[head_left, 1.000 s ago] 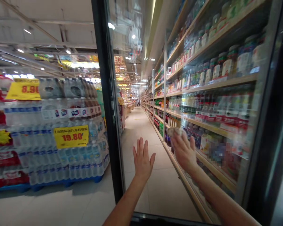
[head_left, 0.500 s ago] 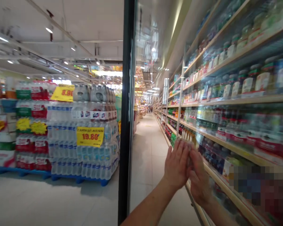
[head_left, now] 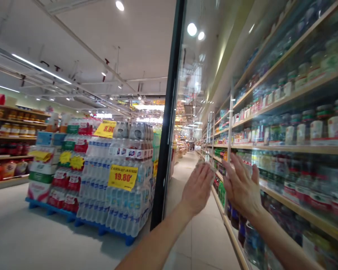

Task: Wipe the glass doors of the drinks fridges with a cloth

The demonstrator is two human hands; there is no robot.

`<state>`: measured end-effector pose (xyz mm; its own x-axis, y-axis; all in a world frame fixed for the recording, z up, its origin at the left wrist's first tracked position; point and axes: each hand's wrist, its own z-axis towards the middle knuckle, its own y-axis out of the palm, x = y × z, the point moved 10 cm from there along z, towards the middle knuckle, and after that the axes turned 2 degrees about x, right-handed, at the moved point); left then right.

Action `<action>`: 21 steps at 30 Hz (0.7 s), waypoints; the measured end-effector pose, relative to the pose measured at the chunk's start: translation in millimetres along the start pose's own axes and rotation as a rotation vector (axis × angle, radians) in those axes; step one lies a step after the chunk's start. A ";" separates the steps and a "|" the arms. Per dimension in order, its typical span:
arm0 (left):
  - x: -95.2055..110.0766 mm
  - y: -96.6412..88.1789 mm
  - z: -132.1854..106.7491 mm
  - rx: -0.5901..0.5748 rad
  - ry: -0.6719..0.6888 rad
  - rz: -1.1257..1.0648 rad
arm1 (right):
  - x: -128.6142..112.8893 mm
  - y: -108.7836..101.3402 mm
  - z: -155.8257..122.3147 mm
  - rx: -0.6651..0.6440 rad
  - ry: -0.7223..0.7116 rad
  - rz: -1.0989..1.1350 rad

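A tall glass door (head_left: 191, 93) with a dark frame (head_left: 169, 112) stands in front of me, and both my hands are raised against it. My left hand (head_left: 197, 187) has its fingers together, with a small greyish wad (head_left: 205, 164) at the fingertips; the wad is blurred. Just to its right, my right hand (head_left: 242, 185) is open with its fingers spread, and I see nothing in it. The two hands are a little apart.
Shelves of jars and bottles (head_left: 284, 127) run along the right, seen through the glass. A long tiled aisle (head_left: 191, 165) leads away. At the left a blue pallet (head_left: 101, 228) carries stacked water bottles with yellow price signs (head_left: 122, 177). More shelves (head_left: 11, 142) stand far left.
The view has swung left and up. My hands came together on the glass, then parted slightly. The greyish wad was at my right hand and is now at my left.
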<state>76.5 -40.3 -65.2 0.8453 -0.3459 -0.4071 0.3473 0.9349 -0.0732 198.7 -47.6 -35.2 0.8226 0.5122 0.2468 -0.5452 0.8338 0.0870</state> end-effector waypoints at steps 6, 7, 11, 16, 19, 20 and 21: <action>-95.7 -24.4 79.0 0.272 -0.373 0.111 | 47.6 -11.9 18.5 -0.023 0.027 -0.183; -101.6 -24.4 89.0 0.302 -0.439 0.115 | 47.9 -10.8 15.2 -0.044 0.002 -0.193; -23.9 10.7 132.9 0.146 -0.063 0.021 | 47.0 -10.5 3.1 -0.063 -0.045 -0.214; -29.1 7.1 140.5 0.071 0.003 0.028 | 65.7 -20.0 6.8 -0.045 -0.024 -0.286; -94.4 -23.5 124.4 0.248 -0.355 0.084 | 83.2 -26.9 15.4 -0.014 0.043 -0.327; -94.2 -23.2 120.7 0.248 -0.345 0.076 | 86.5 -27.3 18.2 -0.014 0.047 -0.333; -81.5 -17.1 119.7 0.211 -0.259 0.053 | 88.7 -27.6 20.6 -0.015 0.042 -0.337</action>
<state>50.2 -37.6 78.2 0.9302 -0.3313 -0.1582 0.3536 0.9244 0.1428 283.4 -29.4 4.2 0.9622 0.2152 0.1668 -0.2396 0.9603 0.1431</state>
